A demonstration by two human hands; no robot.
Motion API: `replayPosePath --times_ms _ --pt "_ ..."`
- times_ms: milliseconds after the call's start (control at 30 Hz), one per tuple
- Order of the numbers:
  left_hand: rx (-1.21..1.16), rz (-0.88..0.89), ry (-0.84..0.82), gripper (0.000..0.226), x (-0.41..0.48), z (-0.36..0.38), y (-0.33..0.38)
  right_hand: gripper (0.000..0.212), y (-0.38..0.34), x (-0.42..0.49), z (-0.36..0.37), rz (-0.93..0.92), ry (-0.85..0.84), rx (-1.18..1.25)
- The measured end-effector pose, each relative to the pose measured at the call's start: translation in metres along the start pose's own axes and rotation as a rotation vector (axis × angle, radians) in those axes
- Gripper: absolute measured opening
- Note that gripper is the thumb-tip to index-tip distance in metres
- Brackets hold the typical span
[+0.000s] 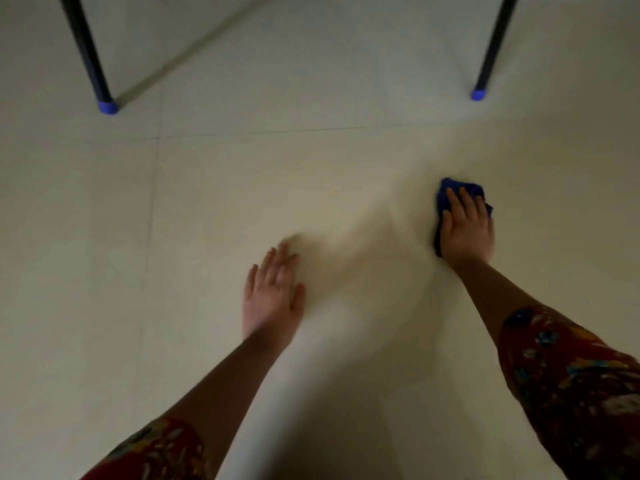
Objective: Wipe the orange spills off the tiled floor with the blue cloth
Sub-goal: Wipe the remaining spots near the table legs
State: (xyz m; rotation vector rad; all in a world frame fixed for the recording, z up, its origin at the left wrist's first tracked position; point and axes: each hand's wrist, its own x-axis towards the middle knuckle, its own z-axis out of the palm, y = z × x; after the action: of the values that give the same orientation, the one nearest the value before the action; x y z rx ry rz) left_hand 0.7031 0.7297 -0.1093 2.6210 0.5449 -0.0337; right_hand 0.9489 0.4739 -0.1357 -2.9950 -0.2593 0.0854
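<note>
A crumpled blue cloth [450,192] lies on the pale tiled floor [311,188] at the right of the view. My right hand [465,230] lies flat on top of it, fingers fairly straight, pressing it down; most of the cloth is hidden under the palm. My left hand [272,294] rests flat on the bare floor lower and to the left, fingers spread, holding nothing. No orange spill shows in this dim, blurred frame.
Two dark furniture legs with blue caps stand at the far side, one at the left [108,107] and one at the right [478,95]. Thin grout lines cross the tiles. My patterned red sleeves fill the bottom corners.
</note>
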Motion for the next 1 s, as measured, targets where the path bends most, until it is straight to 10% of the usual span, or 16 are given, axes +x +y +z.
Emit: replayPosePath --times_ms 133,367,833,1000 --pt "-0.010 0.193 -0.165 0.065 -0.013 0.028 0.059 0.057 -0.006 -0.011 -0.001 0.095 0.035 0.061" --pt "0.167 0.226 -0.288 0.080 -0.003 0.056 0.111 0.049 -0.018 -0.062 0.003 -0.478 -0.040 0.065" --pt "0.145 0.404 -0.369 0.079 -0.048 0.079 0.164 0.050 0.184 -0.097 -0.026 0.420 0.070 0.109" --pt "-0.056 0.187 -0.124 0.067 -0.098 0.072 0.118 0.047 0.065 -0.175 -0.003 -0.197 0.053 0.127"
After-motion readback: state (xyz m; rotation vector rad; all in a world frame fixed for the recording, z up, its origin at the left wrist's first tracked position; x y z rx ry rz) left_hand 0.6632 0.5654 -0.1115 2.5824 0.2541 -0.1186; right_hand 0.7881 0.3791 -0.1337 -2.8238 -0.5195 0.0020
